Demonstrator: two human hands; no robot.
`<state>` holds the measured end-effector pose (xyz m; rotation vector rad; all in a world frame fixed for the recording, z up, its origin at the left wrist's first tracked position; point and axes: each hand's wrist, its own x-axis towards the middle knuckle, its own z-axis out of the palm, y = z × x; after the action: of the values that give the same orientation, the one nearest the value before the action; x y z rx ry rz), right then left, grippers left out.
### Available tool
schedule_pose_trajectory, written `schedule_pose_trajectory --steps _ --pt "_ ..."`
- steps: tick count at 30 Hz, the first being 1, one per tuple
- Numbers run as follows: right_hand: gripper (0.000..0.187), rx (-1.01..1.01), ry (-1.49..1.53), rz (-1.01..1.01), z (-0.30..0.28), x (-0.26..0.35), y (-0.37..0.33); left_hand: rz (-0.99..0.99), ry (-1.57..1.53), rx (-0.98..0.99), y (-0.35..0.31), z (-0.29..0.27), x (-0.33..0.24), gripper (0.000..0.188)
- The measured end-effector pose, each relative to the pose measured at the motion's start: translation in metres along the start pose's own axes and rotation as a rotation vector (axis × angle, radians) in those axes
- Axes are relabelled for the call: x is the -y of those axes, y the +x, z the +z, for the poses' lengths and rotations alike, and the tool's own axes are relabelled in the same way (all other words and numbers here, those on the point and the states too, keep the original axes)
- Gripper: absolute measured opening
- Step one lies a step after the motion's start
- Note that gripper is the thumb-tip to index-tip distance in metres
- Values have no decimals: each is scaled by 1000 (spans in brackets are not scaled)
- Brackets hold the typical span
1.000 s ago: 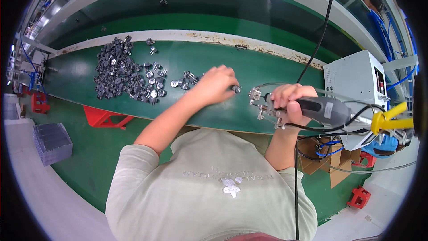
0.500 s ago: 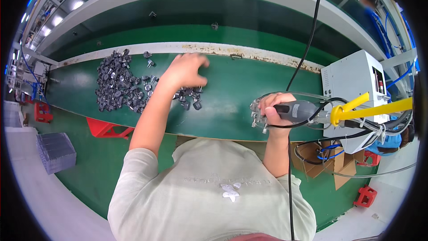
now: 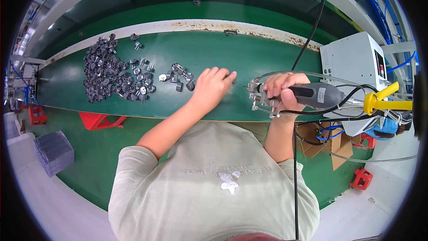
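My left hand (image 3: 212, 88) is over the middle of the bench, its fingers pinched together. At its fingertips shows a small dark part (image 3: 234, 81), mostly hidden. My right hand (image 3: 287, 90) is wrapped round a grey and black handheld power screwdriver (image 3: 327, 94), which lies level with its metal-and-clear-plastic head (image 3: 261, 96) pointing at my left hand. Several dark parts with shiny metal prongs (image 3: 177, 76) lie loose just left of my left hand. Farther left is a big heap of the same parts (image 3: 103, 71).
The green bench (image 3: 156, 105) has a worn white ledge (image 3: 187, 26) along its back. A grey-white machine box (image 3: 350, 62) stands at the right. A black cable (image 3: 312, 22) hangs in front of it; a yellow holder (image 3: 385, 102) joins the tool's rear. Red stools (image 3: 100, 119) are below.
My left hand has moved right, away from the loose parts, and its fingers have closed on a small part. My right hand still holds the screwdriver. The view has shifted a little.
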<state>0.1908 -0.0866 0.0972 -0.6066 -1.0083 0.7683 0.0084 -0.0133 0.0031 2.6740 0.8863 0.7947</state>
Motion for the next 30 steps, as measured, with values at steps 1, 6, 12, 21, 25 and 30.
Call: schedule_pose_trajectory --steps 1,6,12,21,25,30 --pt "23 -7 0 3 0 1 0 -4 -16 -29 -2 -2 -9 26" --pt "22 18 -5 -11 -4 -1 0 92 -18 -37 -18 0 -7 24" --pt "23 26 -8 23 1 -1 -1 48 -98 -32 -9 -13 -1 21" --pt "22 14 -26 -11 -4 1 -3 -69 -288 -148 6 -4 -10 25" --pt "22 3 -45 -36 -2 3 -2 -86 -185 -17 15 12 -9 25" --pt "22 -19 -31 -36 0 8 -4 -16 -246 52 18 14 -3 16"
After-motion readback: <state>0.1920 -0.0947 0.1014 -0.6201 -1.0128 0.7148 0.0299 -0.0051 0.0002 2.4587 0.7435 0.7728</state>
